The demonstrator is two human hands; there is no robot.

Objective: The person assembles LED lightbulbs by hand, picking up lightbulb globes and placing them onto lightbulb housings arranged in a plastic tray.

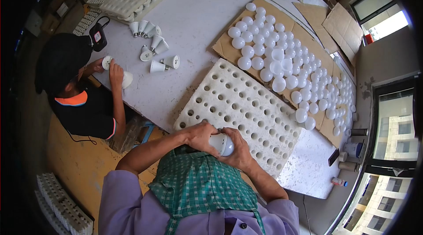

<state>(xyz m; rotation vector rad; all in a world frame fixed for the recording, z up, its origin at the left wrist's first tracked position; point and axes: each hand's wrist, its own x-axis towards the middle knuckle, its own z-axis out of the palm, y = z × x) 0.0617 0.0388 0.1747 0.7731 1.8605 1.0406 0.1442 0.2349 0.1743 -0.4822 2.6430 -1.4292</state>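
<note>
Both of my hands are closed around an LED bulb [221,144] in front of my chest, over the near edge of the foam tray. My left hand [202,137] grips its white housing. My right hand [239,150] wraps the side with the smooth white dome. The bulb lies sideways, and my fingers hide parts of it. Beneath and beyond my hands is a white foam tray [238,98] with rows of round holes. To the right of the tray, many white bulb domes [277,67] sit on cardboard [224,43].
On the left a co-worker [83,89] holds a white bulb housing [107,62]. Several housings [155,43] lie on the table [194,19] near a black device [98,37]. Stacked foam trays [136,1] stand at the back left. A phone [333,157] lies at the right edge.
</note>
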